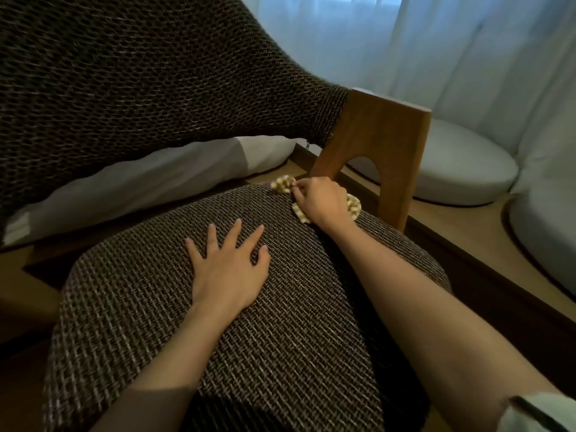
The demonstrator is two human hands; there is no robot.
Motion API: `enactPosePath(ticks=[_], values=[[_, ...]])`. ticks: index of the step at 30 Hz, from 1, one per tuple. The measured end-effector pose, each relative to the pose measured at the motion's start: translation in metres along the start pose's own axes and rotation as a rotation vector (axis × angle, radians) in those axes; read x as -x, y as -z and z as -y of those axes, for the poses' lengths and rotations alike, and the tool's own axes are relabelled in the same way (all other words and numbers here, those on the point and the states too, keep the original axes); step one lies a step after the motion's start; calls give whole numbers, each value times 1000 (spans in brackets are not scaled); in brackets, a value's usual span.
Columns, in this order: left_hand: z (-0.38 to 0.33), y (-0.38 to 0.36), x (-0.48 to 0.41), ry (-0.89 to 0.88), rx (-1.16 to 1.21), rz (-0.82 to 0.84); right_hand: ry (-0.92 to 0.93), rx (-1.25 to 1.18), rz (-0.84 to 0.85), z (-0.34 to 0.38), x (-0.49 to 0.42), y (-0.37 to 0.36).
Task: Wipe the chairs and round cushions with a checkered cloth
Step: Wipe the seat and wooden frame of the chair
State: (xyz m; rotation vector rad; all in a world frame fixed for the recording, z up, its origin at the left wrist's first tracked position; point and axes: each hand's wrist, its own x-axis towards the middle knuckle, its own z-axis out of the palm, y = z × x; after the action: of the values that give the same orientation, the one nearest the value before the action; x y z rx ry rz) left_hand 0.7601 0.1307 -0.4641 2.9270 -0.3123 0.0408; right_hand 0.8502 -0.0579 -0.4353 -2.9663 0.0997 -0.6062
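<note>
Left hand (229,263) lay flat, fingers spread, on the dark woven fabric chair seat (280,338). My right hand (321,199) clutched the beige-and-white checkered cloth (282,183) at the seat's rear edge, beside the brown wooden back post (374,145). Soft and limp, I judged; best held bunched.

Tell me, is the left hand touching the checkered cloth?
Apart: head view shows left hand flat on the seat, woven fabric between it and the checkered cloth.
</note>
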Motion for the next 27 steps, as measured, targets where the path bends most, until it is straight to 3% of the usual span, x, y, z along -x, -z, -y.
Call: enactPosePath(ticks=[7, 12, 18, 24, 27], values=[[-10, 6, 9, -53, -12, 100, -76, 38, 28, -49, 81, 50], [-26, 10, 35, -157, -9, 190, -245, -145, 22, -86, 148, 84], [-38, 15, 71, -220, -31, 215, -472, -476, -303, -73, 212, 75], [-47, 15, 100, -251, -40, 191, -371, -637, -460, 5, 302, 69], [-45, 16, 112, -264, -30, 178, -374, -709, -522, -14, 288, 71]])
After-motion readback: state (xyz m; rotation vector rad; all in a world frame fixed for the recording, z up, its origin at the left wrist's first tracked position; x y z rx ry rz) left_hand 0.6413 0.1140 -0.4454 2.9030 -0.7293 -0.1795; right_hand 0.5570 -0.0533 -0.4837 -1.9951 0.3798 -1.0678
